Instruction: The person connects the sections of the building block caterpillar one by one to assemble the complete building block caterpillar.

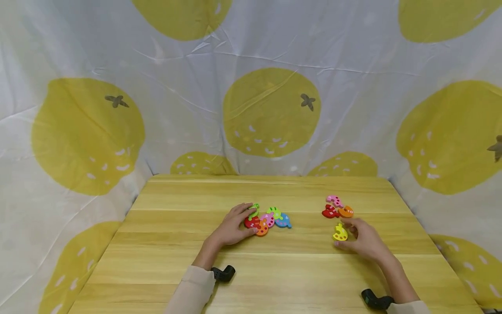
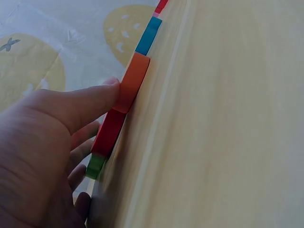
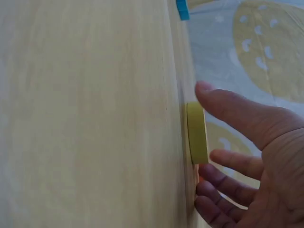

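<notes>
My left hand rests at the left end of a joined row of numbered puzzle pieces. Its thumb touches the orange piece, and its fingers lie by the red piece and the green piece. The row continues rightward with a pink piece, a light green piece and a blue piece. Around a loose yellow puzzle piece, my right hand is spread, thumb on the near side and fingers on the far side. In the right wrist view the thumb stands apart from the yellow piece.
Beyond the yellow piece lie a pink piece, a red piece and an orange piece, close together. The wooden table ends at a lemon-patterned cloth behind and on both sides.
</notes>
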A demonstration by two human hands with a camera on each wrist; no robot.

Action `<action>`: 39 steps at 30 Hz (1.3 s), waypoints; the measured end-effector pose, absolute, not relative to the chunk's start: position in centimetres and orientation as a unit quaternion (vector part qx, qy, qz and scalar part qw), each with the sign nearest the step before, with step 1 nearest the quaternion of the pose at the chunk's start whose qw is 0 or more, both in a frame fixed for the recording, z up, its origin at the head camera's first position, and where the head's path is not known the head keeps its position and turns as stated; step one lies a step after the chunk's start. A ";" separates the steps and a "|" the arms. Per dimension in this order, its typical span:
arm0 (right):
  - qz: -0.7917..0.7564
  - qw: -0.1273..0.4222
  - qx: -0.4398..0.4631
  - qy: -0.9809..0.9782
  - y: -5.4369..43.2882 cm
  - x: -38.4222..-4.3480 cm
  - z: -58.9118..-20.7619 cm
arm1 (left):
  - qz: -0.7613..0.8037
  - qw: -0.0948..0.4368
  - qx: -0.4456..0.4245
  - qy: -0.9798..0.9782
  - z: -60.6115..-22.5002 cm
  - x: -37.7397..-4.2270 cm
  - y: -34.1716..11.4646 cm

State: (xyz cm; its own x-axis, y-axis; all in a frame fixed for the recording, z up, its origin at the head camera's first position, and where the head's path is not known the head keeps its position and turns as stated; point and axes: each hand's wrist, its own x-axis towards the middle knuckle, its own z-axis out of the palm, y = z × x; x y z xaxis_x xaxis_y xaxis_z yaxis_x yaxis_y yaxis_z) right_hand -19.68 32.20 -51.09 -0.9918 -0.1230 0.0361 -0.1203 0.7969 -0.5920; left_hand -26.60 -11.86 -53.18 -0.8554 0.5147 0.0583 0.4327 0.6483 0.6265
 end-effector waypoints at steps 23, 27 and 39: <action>-0.328 -0.005 -0.064 0.943 30.0 -20.4 -51.2 | 0.348 0.036 0.233 0.907 -53.1 -26.4 -11.3; -0.351 0.005 -0.071 0.934 28.9 -21.0 -50.9 | 0.350 0.041 0.235 0.906 -53.2 -26.4 -11.4; -0.378 -0.014 -0.096 0.921 25.1 -22.7 -50.6 | 0.350 0.059 0.238 0.904 -53.0 -26.5 -11.6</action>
State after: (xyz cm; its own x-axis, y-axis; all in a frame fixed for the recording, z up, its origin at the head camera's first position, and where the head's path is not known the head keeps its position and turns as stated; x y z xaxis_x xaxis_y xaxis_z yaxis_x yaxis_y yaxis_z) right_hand -22.69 25.08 -50.62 -0.9813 -0.1651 0.0989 -0.1869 0.6958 -0.6934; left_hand -26.48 -11.56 -53.01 -0.8798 0.4715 0.0597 0.3887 0.6415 0.6614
